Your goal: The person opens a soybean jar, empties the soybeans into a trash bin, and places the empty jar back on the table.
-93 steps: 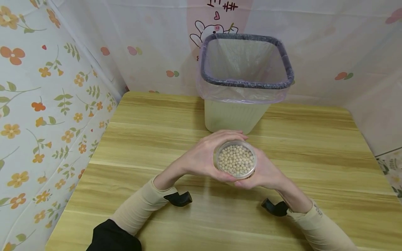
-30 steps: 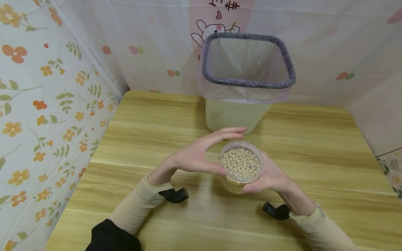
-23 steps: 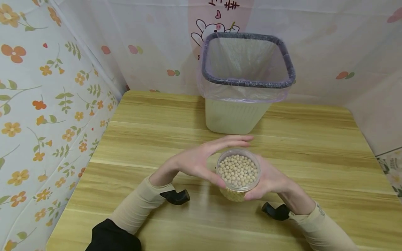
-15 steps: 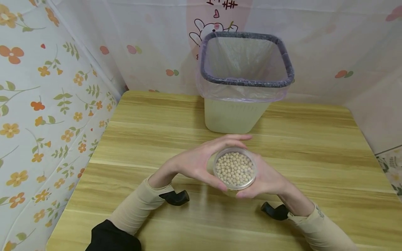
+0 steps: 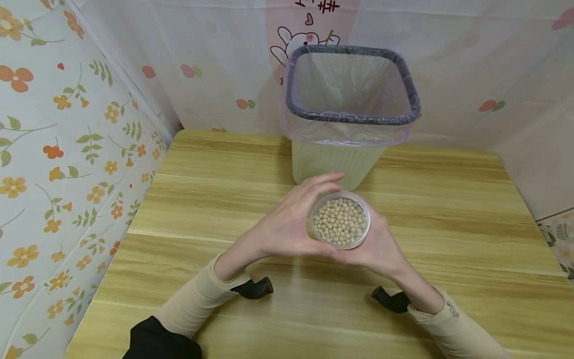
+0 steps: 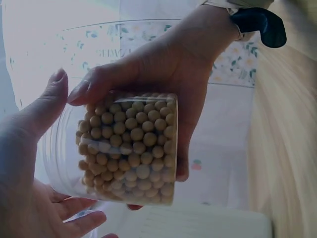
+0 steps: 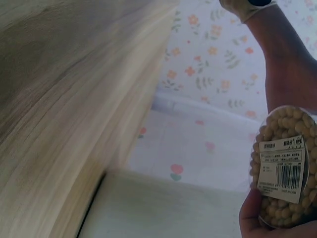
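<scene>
A clear round plastic jar point(image 5: 341, 221) filled with small beige balls is held up between both hands. My right hand point(image 5: 380, 247) grips its body from the right side, seen behind the jar in the left wrist view. From the left, my left hand point(image 5: 289, 224) curves its thumb and fingers round the jar's top end; the two thumbs meet at the near side. The left wrist view has the jar point(image 6: 129, 148) lying sideways, balls packed toward its base. On the jar's base, the right wrist view shows a white barcode label point(image 7: 282, 168).
Just beyond the hands a pale waste bin point(image 5: 334, 159) with a dark rim and thin plastic liner stands on the wood-grain table point(image 5: 215, 194). Flower-print cloth point(image 5: 80, 164) hangs at left and a pale printed curtain behind. Black curved pieces point(image 5: 254, 288) stick out at both wrists.
The jar and both hands have moved up toward the bin and tilted. The left hand, spread wider round the jar a second ago, has come in closer round its top.
</scene>
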`<act>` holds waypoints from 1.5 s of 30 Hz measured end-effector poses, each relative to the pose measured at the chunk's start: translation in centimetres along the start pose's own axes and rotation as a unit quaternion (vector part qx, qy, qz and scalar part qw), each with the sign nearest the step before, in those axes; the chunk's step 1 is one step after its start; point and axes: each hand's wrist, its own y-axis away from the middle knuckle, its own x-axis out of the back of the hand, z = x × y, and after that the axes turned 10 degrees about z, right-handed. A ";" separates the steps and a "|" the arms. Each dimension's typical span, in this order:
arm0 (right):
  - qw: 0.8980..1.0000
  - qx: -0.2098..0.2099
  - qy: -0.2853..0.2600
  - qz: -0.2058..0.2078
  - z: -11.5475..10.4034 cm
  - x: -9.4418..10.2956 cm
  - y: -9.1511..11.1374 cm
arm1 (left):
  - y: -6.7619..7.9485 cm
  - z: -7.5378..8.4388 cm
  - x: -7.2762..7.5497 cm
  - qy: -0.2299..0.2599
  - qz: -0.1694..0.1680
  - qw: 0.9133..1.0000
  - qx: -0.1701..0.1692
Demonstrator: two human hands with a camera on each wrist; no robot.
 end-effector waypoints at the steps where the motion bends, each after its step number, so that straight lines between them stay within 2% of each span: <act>1: 1.000 -0.001 0.002 -0.001 0.0 0.0 0.0 | 0.0 0.0 0.1 -0.007 -0.001 1.000 0.001; 4: 1.000 -0.007 -0.011 -0.018 -0.2 0.2 -0.2 | -0.1 0.0 0.5 0.007 -0.011 1.000 0.006; 8: 0.996 -0.004 -0.065 -0.064 -0.2 0.5 -0.4 | -0.1 -0.1 1.4 0.090 -0.043 0.995 0.014; 12: 0.981 0.013 -0.141 -0.131 0.1 0.9 -0.5 | -0.4 0.0 2.5 0.187 -0.085 0.979 -0.001; 16: 0.958 0.034 -0.205 -0.200 0.3 0.9 -0.6 | -0.6 0.2 3.0 0.253 -0.124 0.959 -0.022; 20: 0.942 0.059 -0.222 -0.244 0.3 0.7 -0.7 | -0.5 -0.7 2.1 0.272 -0.147 0.950 -0.040; 22: 0.941 0.061 -0.214 -0.255 0.3 0.6 -0.7 | -0.4 -1.2 1.6 0.279 -0.154 0.947 -0.053; 25: 0.946 0.044 -0.192 -0.257 0.3 0.6 -0.5 | -0.2 -1.5 1.0 0.282 -0.164 0.943 -0.069; 29: 0.963 0.014 -0.137 -0.232 0.3 0.7 -0.1 | -0.1 -1.3 0.8 0.262 -0.169 0.947 -0.080; 32: 0.976 0.007 -0.088 -0.198 0.0 0.5 0.1 | 0.0 -1.1 0.7 0.240 -0.161 0.955 -0.066; 34: 0.984 0.003 -0.063 -0.169 -0.2 0.3 0.2 | -0.1 -0.4 1.3 0.227 -0.150 0.961 -0.046; 39: 0.996 -0.007 -0.021 -0.086 -0.3 -0.3 0.1 | -0.2 0.1 1.4 0.160 -0.095 0.982 -0.023; 41: 0.999 -0.009 -0.004 -0.049 -0.2 -0.5 0.2 | -0.1 -0.5 0.6 0.121 -0.067 0.990 -0.020; 45: 1.000 0.001 0.022 0.021 0.3 -0.8 0.2 | 0.0 -0.9 -0.4 0.054 -0.020 0.998 0.007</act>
